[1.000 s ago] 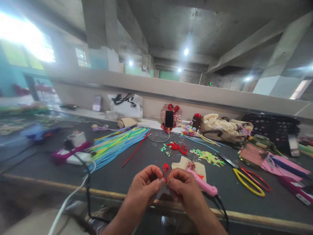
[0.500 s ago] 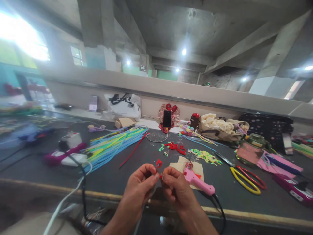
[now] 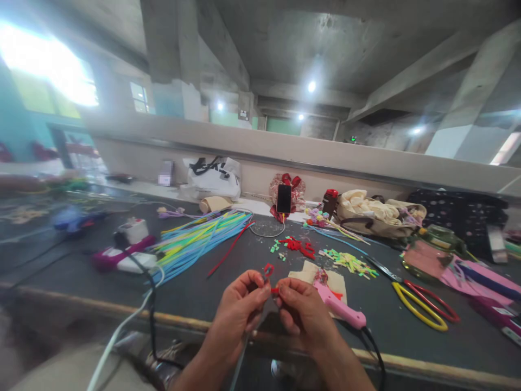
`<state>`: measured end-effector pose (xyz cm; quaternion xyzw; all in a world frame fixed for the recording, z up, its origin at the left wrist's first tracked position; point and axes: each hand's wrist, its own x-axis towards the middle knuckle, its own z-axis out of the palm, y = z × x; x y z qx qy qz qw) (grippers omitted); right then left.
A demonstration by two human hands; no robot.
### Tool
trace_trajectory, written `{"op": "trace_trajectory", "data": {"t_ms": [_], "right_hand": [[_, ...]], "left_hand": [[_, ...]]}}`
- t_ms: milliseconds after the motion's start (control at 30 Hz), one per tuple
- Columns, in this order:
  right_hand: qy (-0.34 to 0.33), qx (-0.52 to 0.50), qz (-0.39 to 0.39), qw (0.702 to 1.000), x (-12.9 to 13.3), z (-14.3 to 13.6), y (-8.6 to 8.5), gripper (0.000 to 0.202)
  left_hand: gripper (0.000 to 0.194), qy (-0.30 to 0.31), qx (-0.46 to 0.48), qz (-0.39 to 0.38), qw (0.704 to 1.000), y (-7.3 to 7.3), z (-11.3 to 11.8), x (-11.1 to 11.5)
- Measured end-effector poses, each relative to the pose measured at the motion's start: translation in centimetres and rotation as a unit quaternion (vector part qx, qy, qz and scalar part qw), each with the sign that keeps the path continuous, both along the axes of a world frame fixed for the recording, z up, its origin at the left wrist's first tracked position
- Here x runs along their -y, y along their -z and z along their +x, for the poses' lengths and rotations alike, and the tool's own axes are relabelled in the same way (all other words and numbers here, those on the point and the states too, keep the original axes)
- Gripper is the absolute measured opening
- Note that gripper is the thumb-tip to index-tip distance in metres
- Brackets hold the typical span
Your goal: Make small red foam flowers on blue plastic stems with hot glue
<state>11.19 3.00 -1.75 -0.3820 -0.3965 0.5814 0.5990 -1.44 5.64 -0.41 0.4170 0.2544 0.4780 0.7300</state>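
My left hand [image 3: 244,304] is closed in a pinch on a short red pipe cleaner piece [image 3: 268,268], whose curled loop sticks up above the fingertips. Close beside it, my right hand [image 3: 301,307] pinches the red bit [image 3: 274,290] that shows between the two hands. Whether both red parts are one strip, I cannot tell, as the fingertips hide where they would meet. Just right of my right hand, a pink glue gun [image 3: 344,309] lies with its nozzle end on a beige cloth or card [image 3: 303,270].
Scissors [image 3: 419,304] with red and yellow handles lie right. Beyond my hands are cut red pieces [image 3: 299,247], yellow-green pieces [image 3: 352,262] and a long red pipe cleaner [image 3: 230,248]. Left are many pipe cleaners [image 3: 203,244], a power strip [image 3: 106,258] and cables. A phone [image 3: 284,199] stands behind.
The view has turned slightly left, so everything sits further right. My fingertips are a little further apart, and more of the red bit shows between them.
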Motion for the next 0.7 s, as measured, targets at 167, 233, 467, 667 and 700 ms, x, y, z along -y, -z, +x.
{"op": "trace_trajectory", "data": {"t_ms": [167,233,467,667,700], "right_hand": [[0.073,0.084,0.012,0.994,0.1,0.8,-0.5,0.029],[0.083,0.123,0.019,0.989,0.2,1.1,-0.6,0.034],[0.112,0.206,0.064,0.970,0.8,0.6,-0.4,0.016],[0.127,0.377,0.125,0.909,0.3,0.8,-0.6,0.012],[0.137,0.426,0.144,0.882,0.1,1.0,-0.6,0.012]], "left_hand": [[0.016,-0.022,0.006,0.000,1.000,-0.1,0.0,-0.2],[0.016,-0.025,0.009,-0.003,1.000,-0.2,-0.1,-0.2],[0.016,-0.002,-0.009,-0.013,1.000,-0.2,0.0,0.0],[0.015,-0.013,-0.036,-0.002,0.999,0.0,0.1,-0.1],[0.014,-0.027,-0.039,0.002,0.999,-0.1,0.0,-0.3]]}}
